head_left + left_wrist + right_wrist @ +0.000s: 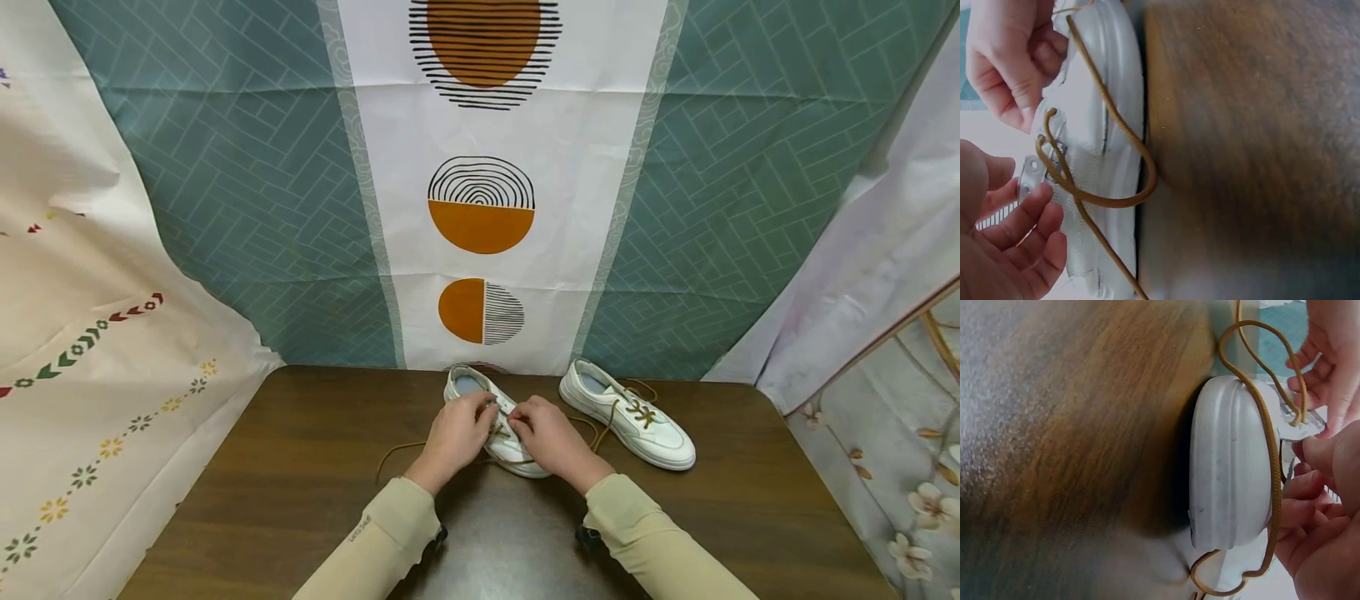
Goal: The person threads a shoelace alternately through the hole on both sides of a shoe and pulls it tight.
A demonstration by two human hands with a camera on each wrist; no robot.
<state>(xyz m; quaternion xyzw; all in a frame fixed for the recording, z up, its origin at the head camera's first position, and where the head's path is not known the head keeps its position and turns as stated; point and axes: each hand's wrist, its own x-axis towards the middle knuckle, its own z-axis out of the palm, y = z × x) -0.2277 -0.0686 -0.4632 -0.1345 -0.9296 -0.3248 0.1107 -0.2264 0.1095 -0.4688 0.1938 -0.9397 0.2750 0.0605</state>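
Observation:
A white lace-up shoe [517,450] stands at the table's back edge, toe nearer the person, its brown shoelace [1110,106] partly threaded. My left hand [462,423] pinches the eyelet flap [1033,167] between thumb and fingers; two bare eyelets show there. Across the opening, nearer the toe, my right hand [549,435] has thumb and fingers together at the shoe, with the shoelace curving in behind it; what its fingertips pinch is largely hidden. In the right wrist view one strand of the lace [1269,434] crosses the toe and loops down beside it.
A second white shoe [637,421], laced in brown, stands to the right on the dark wooden table [330,467]. One loose lace length [393,450] trails left of the worked shoe. A patterned cloth [480,275] hangs right behind the table.

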